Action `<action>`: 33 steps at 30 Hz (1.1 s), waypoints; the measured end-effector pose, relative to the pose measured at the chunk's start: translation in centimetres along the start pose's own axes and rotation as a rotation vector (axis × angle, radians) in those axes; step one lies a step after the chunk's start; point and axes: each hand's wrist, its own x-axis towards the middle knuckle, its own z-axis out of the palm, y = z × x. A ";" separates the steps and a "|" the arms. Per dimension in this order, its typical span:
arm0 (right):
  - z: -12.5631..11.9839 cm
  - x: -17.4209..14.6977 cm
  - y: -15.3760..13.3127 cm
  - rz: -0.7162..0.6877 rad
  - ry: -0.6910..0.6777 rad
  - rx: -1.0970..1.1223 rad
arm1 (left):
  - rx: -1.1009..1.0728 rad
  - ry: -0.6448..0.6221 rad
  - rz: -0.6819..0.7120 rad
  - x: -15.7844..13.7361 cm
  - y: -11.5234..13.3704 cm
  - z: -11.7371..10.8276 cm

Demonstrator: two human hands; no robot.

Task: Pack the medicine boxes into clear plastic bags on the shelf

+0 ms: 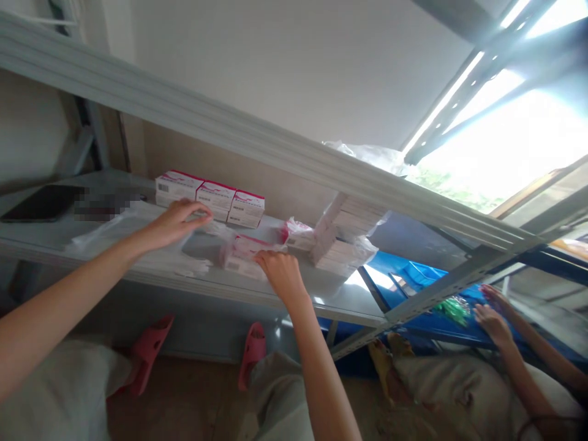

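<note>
My right hand (281, 269) has its fingers closed on the edge of a clear plastic bag. Inside the bag, a pink and white box (245, 248) lies near the front of the grey shelf (193, 245). Left of the bag, my left hand (177, 219) hovers above the shelf, its thumb and fingers curled in a pinch. Clear plastic shows just under those fingertips, but what they hold is hidden. Behind it stands a row of three pink and white cartons (212, 199). Loose clear bags (151, 242) are spread beneath my left forearm.
Stacked white boxes in plastic (342, 236) and a small bagged box (297, 234) stand to the right. A dark flat tablet-like object (43, 203) lies far left. An upper shelf beam (257, 141) crosses overhead. At right, a co-worker's hands (495, 318) are over a blue surface.
</note>
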 end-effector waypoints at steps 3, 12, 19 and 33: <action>-0.2 -1.7 -0.9 0.015 -0.019 -0.001 | 0.042 0.199 0.117 0.1 3.2 0.4; 1.2 -2.2 -2.6 0.098 -0.076 -0.110 | 0.179 -0.428 0.401 -0.7 4.6 7.0; 2.9 -2.6 -1.7 0.261 -0.123 0.006 | 0.354 -0.417 0.340 -2.9 1.5 6.2; 3.2 -2.0 -1.0 -0.025 -0.035 0.230 | 0.178 -0.361 0.518 -1.4 5.9 8.4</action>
